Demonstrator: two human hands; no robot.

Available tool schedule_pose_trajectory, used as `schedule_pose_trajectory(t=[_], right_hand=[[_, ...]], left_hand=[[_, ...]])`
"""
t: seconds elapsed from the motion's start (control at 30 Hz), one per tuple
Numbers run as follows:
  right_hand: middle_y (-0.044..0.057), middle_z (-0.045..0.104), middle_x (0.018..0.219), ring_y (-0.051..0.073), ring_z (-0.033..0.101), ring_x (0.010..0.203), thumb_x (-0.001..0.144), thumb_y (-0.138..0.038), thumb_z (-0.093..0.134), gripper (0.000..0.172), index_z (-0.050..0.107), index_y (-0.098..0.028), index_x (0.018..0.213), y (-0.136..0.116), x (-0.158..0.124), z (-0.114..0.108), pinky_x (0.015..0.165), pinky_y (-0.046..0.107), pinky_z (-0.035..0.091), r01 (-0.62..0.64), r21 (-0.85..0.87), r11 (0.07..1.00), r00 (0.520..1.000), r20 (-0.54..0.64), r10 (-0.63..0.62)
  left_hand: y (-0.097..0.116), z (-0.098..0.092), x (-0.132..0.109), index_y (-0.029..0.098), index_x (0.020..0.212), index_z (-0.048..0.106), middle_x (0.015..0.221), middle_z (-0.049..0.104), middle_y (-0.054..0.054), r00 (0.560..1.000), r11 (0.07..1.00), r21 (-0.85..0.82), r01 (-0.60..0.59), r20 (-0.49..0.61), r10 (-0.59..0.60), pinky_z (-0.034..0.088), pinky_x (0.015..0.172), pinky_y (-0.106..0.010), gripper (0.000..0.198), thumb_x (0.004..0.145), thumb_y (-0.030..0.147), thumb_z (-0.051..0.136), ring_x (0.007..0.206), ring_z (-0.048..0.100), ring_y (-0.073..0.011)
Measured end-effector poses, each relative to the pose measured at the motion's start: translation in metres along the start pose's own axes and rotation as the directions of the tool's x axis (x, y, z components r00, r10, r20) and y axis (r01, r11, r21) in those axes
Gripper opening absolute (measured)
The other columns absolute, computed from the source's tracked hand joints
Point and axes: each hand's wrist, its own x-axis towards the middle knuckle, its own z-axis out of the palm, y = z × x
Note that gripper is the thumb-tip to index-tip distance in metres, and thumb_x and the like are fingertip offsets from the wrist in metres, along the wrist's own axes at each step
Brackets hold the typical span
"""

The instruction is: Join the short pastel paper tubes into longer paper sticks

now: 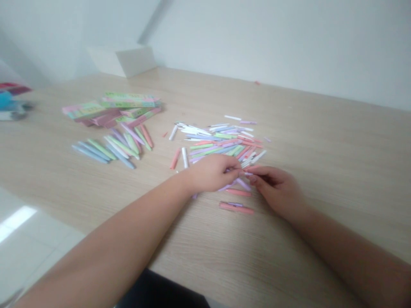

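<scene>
My left hand [212,173] and my right hand [279,188] meet over the near right side of a loose pile of pen parts [218,139]. Between their fingertips is a small pale purple pen part [248,173], which both hands pinch. Its exact shape is blurred and mostly covered by fingers. The pile mixes white, green, blue, purple and coral tubes and caps, partly hidden under my left hand. Just below the hands lie a coral pen piece [239,193] and a coral barrel [236,208] with a purple piece against it.
Several whole-looking pastel pens [112,147] lie in a group to the left. Behind them, printed pen boxes [128,102] are heaped. An open white box [128,60] stands near the wall. Blurred red and blue items [9,100] sit at the far left table edge.
</scene>
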Motion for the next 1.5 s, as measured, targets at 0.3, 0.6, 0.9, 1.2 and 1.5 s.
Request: schedule_pose_trajectory(t=[0.3,0.6,0.9,1.2,1.5], right_hand=[[0.004,0.078,0.104,0.025,0.072,0.097,0.09,-0.042,0.071,0.018,0.077,-0.029,0.101,0.0,0.002,0.0,0.084,0.039,0.059,-0.02,-0.039,0.999,1.0,0.02,0.021],[0.002,0.072,0.077,0.018,0.065,0.065,0.092,-0.048,0.067,0.024,0.07,-0.025,0.095,-0.003,0.012,-0.009,0.058,0.031,0.053,-0.077,-0.022,0.997,0.985,-0.157,0.072],[0.006,0.072,0.095,0.023,0.064,0.079,0.094,-0.038,0.061,0.022,0.075,-0.027,0.107,0.015,0.022,-0.032,0.07,0.037,0.05,0.137,-0.53,0.837,0.988,0.129,-0.08],[0.007,0.071,0.095,0.022,0.063,0.081,0.097,-0.037,0.056,0.026,0.073,-0.024,0.111,0.018,0.02,-0.025,0.072,0.037,0.048,0.173,-0.584,0.793,0.984,0.146,-0.107],[0.006,0.071,0.092,0.02,0.062,0.074,0.096,-0.034,0.059,0.02,0.07,-0.022,0.107,0.013,0.014,-0.023,0.066,0.034,0.05,0.163,-0.559,0.813,0.985,0.045,-0.166]], left_hand=[[0.001,0.006,0.0,0.018,0.088,0.069,0.08,0.068,-0.002,0.999,0.997,0.078,-0.02,-0.029,0.023,0.037,0.065,-0.028,0.029,0.098,0.034,0.047,0.074,0.058,-0.0152],[0.002,0.0,0.002,0.019,0.089,0.069,0.078,0.067,-0.001,0.994,0.997,0.072,0.019,-0.104,-0.012,0.036,0.064,-0.028,0.03,0.099,0.035,0.046,0.071,0.056,-0.0145],[-0.016,-0.015,0.003,0.019,0.087,0.069,0.085,0.07,-0.002,0.968,0.987,0.087,0.132,-0.227,-0.11,0.038,0.067,-0.029,0.03,0.098,0.035,0.047,0.077,0.06,-0.0164],[-0.022,-0.015,0.002,0.019,0.095,0.069,0.089,0.07,-0.003,0.977,0.983,0.155,0.1,-0.202,-0.068,0.04,0.069,-0.029,0.027,0.098,0.036,0.047,0.081,0.06,-0.0174],[-0.025,-0.012,0.001,0.022,0.1,0.068,0.095,0.073,-0.001,0.987,0.983,0.147,0.113,-0.131,-0.094,0.042,0.072,-0.029,0.021,0.095,0.036,0.053,0.085,0.063,-0.0174]])
